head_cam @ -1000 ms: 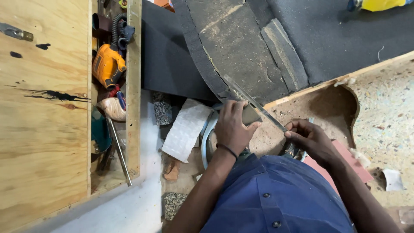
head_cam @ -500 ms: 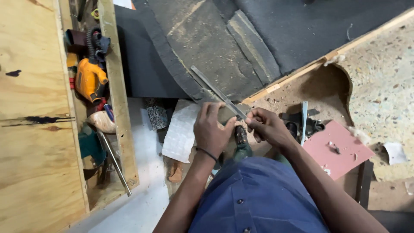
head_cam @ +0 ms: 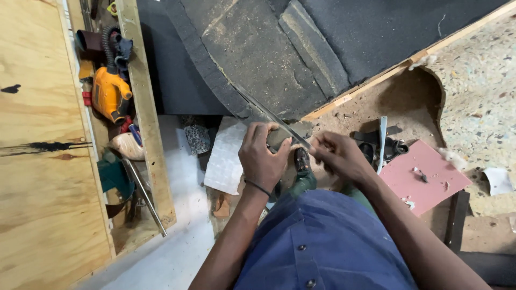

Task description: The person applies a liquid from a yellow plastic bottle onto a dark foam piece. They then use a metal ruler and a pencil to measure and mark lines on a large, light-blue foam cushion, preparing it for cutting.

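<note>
Left hand curled, right hand seemingly pinching, close together

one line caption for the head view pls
Left hand steadies a small grey block while right hand holds a long thin blade against it.

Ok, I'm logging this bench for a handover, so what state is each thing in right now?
Left hand: clamped over a small dark block.
Right hand: pinching the long metal blade.
Long metal blade: slanted, laid across the block.
Dark block: mostly covered by fingers.
Orange power tool: lying idle in the wooden tray.
Pink board: flat, littered with scraps.
</note>
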